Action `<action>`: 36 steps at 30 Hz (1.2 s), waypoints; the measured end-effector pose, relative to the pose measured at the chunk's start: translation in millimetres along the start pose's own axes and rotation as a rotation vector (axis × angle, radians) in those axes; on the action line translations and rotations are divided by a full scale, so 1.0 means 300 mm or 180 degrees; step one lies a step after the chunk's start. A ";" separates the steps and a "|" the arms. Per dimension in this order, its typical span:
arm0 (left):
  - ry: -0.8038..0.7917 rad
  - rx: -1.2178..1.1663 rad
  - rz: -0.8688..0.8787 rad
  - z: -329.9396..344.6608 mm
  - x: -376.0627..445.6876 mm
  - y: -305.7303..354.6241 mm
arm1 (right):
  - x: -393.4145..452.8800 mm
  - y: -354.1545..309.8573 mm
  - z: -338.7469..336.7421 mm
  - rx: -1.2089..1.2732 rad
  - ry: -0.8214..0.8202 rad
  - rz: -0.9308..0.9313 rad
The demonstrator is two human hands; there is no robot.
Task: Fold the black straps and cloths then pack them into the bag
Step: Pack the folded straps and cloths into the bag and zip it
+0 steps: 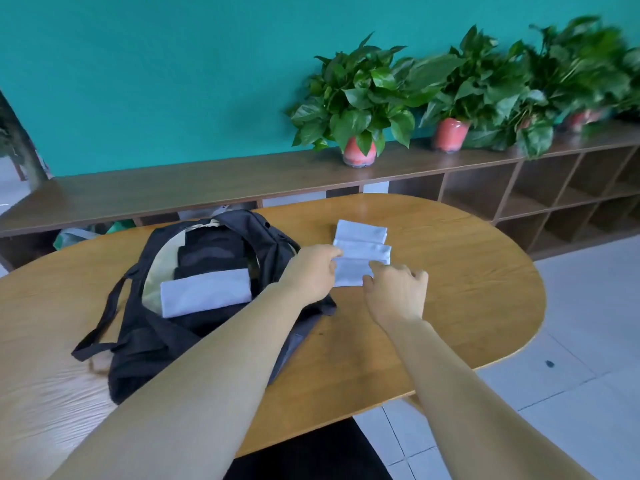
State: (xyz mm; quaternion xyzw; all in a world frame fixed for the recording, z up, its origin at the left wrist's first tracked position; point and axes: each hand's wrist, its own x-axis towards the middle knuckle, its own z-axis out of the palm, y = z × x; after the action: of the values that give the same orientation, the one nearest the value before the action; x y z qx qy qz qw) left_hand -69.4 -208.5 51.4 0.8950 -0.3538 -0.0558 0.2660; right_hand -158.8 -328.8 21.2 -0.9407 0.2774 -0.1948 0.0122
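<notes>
A black bag point(145, 337) lies open on the wooden table point(467, 296), left of centre. Inside it I see folded black straps point(211, 252) and one folded white cloth point(206, 292) lying on top. To the right of the bag sit three folded white cloths point(362, 247) overlapping in a row. My left hand point(311, 271) pinches the left edge of the nearest cloth. My right hand point(398, 292) grips the same cloth at its near right corner. Part of that cloth is hidden under my fingers.
The bag's black strap point(104, 320) trails over the table to the left. A long wooden shelf point(207, 188) runs behind the table under a teal wall, carrying several potted plants point(356, 109). White tiled floor point(571, 375) lies to the right.
</notes>
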 end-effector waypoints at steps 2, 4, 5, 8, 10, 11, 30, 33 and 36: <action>-0.0022 0.0064 -0.0111 0.045 0.048 0.012 | 0.017 0.044 0.028 0.0026 -0.0064 0.0124; -0.0029 0.0019 -0.0284 0.075 0.093 0.022 | 0.046 0.082 0.051 0.0052 -0.0057 0.0275; -0.0012 0.0010 -0.0363 0.085 0.116 0.026 | 0.063 0.097 0.060 0.0064 -0.0068 0.0355; 0.0058 0.0058 -0.0583 0.121 0.186 0.032 | 0.116 0.131 0.091 0.0211 -0.0167 0.0581; 0.0060 0.0028 -0.0854 0.143 0.226 0.037 | 0.147 0.151 0.116 0.0288 -0.0284 0.0769; 0.0037 0.0013 -0.0987 0.153 0.243 0.038 | 0.163 0.158 0.130 0.0333 -0.0352 0.0879; -0.0694 -0.0595 -0.2051 0.182 0.374 0.007 | 0.325 0.124 0.205 0.1122 -0.1800 0.2101; -0.0739 -0.0556 -0.2089 0.185 0.374 0.004 | 0.326 0.115 0.208 0.1149 -0.1813 0.2063; -0.0585 -0.0405 -0.2077 0.196 0.373 0.006 | 0.317 0.104 0.224 0.1153 -0.1570 0.1991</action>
State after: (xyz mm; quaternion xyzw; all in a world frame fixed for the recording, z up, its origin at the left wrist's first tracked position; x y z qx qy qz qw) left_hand -4.2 -309.5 12.1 0.9338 -0.0672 -0.2403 0.2564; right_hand -76.5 -411.0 -10.7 -0.8125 0.4991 0.0032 0.3013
